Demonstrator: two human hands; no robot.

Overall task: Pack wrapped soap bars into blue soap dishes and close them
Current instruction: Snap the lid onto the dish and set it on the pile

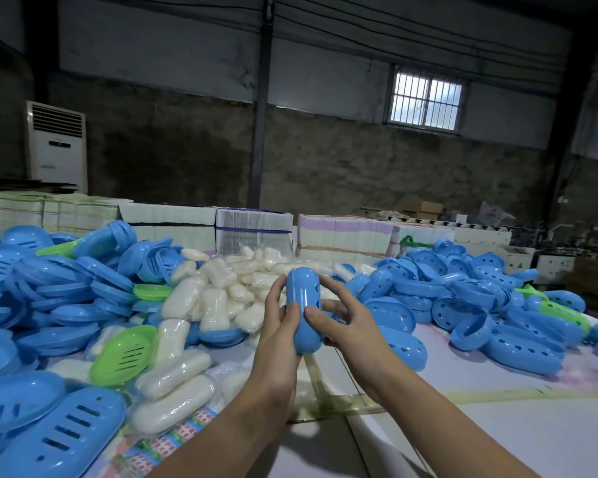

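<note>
Air conditioner (pixel 56 145) (white), barred window (pixel 427 100)

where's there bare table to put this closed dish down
Bare table lies near right, below the blue pile and right of the taped seam. Left is crowded with wrapped soaps and dishes. Both hands grip the closed dish.

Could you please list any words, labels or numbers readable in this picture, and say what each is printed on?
None can be read.
Printed sheet under the wrapped soap bars: coloured characters, too blurred to read.
Air conditioner: dark display panel, too small to read.
Bundled card stacks: no legible print.
</note>
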